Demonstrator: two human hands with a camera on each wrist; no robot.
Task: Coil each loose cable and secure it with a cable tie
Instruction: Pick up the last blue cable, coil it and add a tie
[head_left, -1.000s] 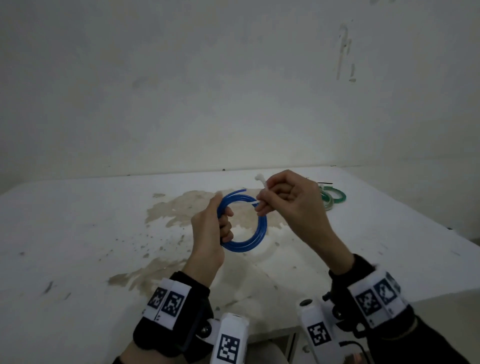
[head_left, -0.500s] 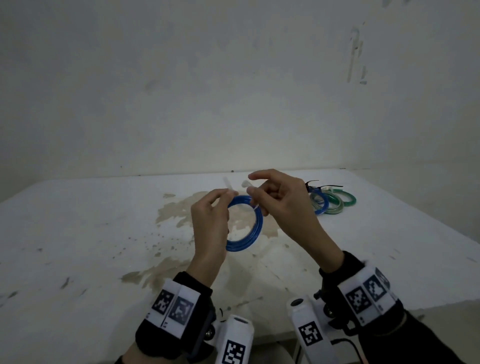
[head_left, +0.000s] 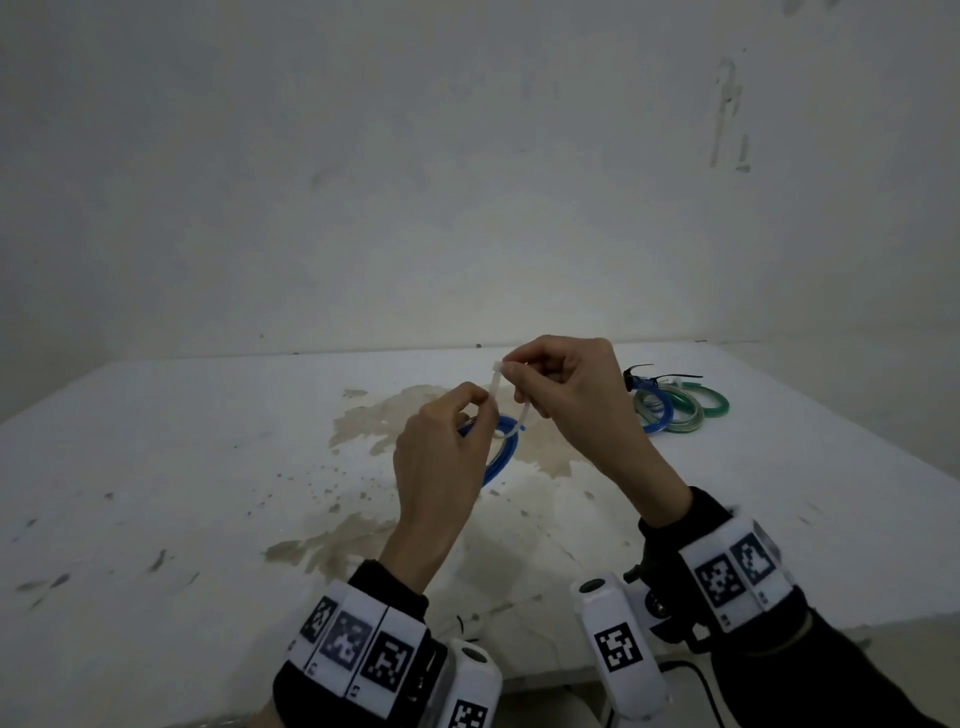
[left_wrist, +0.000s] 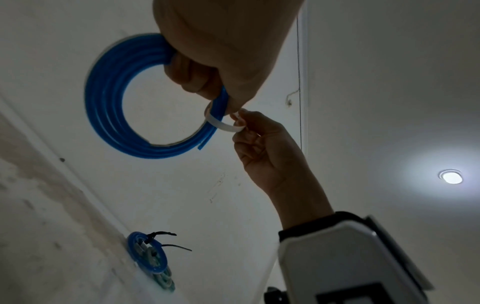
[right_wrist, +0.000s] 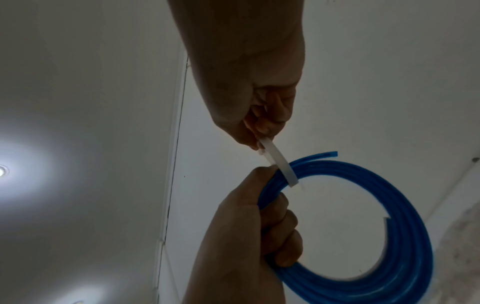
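My left hand (head_left: 475, 405) grips a coiled blue cable (head_left: 501, 454) above the table; in the head view its back hides most of the coil. A white cable tie (head_left: 494, 387) loops round the coil's strands next to my left thumb. My right hand (head_left: 511, 370) pinches the tie's upper end just above the left hand. In the left wrist view the tie (left_wrist: 221, 123) bends under the blue coil (left_wrist: 109, 102) toward the right hand's fingertips (left_wrist: 240, 121). The right wrist view shows the tie (right_wrist: 279, 164) crossing the coil (right_wrist: 405, 257), whose cut ends stick out loose.
A stained white table (head_left: 182, 493) stands against a bare wall. Blue, green and pale tied coils (head_left: 675, 408) with black tie tails lie at its back right. The table's front edge runs just beyond my wrists.
The left hand has turned its back to the camera, tipping the coil away. The white tie now loops round the coil, and the right hand holds its end higher.
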